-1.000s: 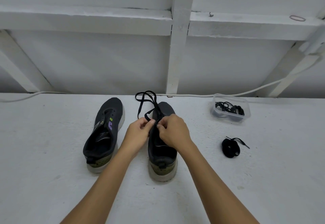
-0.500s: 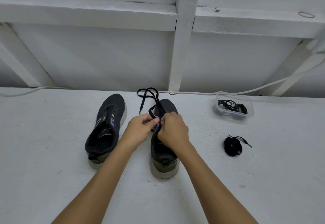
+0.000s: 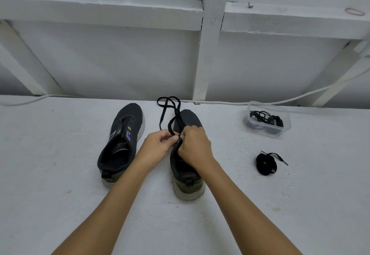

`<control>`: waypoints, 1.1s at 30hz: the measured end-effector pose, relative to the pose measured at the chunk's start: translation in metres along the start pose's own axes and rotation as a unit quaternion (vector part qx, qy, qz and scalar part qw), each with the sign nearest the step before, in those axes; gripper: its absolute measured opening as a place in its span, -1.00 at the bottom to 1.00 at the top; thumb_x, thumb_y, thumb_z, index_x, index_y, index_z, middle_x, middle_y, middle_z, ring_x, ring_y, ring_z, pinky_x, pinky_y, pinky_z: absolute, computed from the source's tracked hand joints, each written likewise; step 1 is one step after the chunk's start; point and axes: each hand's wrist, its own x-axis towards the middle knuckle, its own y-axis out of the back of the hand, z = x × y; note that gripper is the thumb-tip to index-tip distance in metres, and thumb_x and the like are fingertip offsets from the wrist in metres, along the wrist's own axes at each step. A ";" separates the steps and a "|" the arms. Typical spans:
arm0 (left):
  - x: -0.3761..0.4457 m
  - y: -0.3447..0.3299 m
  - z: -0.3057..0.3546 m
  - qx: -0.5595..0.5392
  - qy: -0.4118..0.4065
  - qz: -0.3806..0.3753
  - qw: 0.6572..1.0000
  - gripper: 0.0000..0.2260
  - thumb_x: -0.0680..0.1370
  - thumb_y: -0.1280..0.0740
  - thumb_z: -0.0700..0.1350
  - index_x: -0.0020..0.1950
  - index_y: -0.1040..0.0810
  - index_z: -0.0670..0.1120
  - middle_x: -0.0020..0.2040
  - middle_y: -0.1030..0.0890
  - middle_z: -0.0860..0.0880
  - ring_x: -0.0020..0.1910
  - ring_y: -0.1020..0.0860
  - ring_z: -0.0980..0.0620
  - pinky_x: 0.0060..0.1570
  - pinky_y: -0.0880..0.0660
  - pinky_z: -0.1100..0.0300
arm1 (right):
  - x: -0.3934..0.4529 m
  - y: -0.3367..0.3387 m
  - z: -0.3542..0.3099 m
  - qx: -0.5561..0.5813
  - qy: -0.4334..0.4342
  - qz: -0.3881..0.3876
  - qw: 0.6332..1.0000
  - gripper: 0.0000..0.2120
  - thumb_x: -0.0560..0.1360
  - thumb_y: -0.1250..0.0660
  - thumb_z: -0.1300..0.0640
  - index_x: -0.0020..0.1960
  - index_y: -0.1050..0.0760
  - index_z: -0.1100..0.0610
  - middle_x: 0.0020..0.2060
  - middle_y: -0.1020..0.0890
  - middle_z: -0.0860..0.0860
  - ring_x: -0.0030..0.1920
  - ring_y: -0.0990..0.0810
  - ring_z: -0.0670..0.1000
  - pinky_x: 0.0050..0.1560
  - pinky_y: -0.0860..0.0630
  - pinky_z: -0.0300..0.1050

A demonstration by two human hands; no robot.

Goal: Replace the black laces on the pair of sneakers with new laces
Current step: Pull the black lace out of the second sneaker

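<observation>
Head view, looking down on white table (image 3: 60, 174), wall frame (image 3: 212, 34) behind, white cable (image 3: 220, 102) along back edge

Two forearms reaching in from below, meeting over right shoe (image 3: 186, 154)

Right shoe: dark, toe toward wall, heel toward camera, flat on table. Mid part hidden under hands

Left shoe (image 3: 122, 140): dark, just beside right shoe, parallel, toe toward wall. Eyelets showing bare, no lace seen in them. Purple and green marks on side

Left hand (image 3: 158, 146): fingers curled, thumb and fingertips pinching lace (image 3: 170, 112) at shoe's throat

Right hand (image 3: 195, 146): fingers curled down over shoe's tongue area, touching left hand's fingertips; lace running in under knuckles, exact grip hidden, appears pinched

Lace: black, flat, rising from between hands, strands crossing over toe, looping on table beyond toe near back edge, one loose end lying between the two shoes

Tub (image 3: 267, 120): clear plastic, right of shoes, near cable, well apart from hands. Tangle of black laces (image 3: 266, 117) inside

Coiled lace (image 3: 266, 163): black bundle on table, nearer camera than tub, two tips sticking out to right

Rubber band (image 3: 355, 11) on upper ledge, far right. Small hook (image 3: 249, 5) on same ledge
</observation>
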 end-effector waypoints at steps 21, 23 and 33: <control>-0.023 -0.014 0.002 -0.015 0.073 0.057 0.996 -0.44 0.55 -0.28 0.24 0.49 -0.35 0.05 0.12 -0.63 0.14 0.10 -0.61 0.12 0.22 -0.53 0.01 | -0.005 0.023 0.064 0.313 -0.112 0.006 0.943 -0.91 0.51 -0.42 0.09 -0.12 -0.70 -0.01 -0.22 -0.72 -0.16 -0.18 -0.66 -0.19 -0.01 -0.63 -0.13; -0.032 -0.021 0.007 0.001 0.041 0.075 0.996 -0.45 0.60 -0.26 0.18 0.55 -0.26 0.08 0.17 -0.60 0.18 0.11 -0.55 0.25 0.20 -0.44 0.20 | -0.008 0.022 0.064 0.286 -0.089 -0.013 0.954 -0.94 0.51 -0.46 0.07 -0.06 -0.72 -0.01 -0.19 -0.73 -0.17 -0.17 -0.66 -0.24 -0.05 -0.54 -0.29; -0.039 -0.042 0.009 0.156 -0.074 0.090 0.981 -0.66 0.69 -0.13 -0.01 0.41 -0.50 -0.02 0.36 -0.53 0.06 0.34 -0.45 0.06 0.37 -0.36 0.14 | 0.006 0.025 0.056 0.118 0.005 0.016 0.993 -0.91 0.65 -0.20 0.05 0.05 -0.45 0.04 -0.17 -0.63 -0.05 -0.15 -0.59 0.00 -0.07 -0.54 0.00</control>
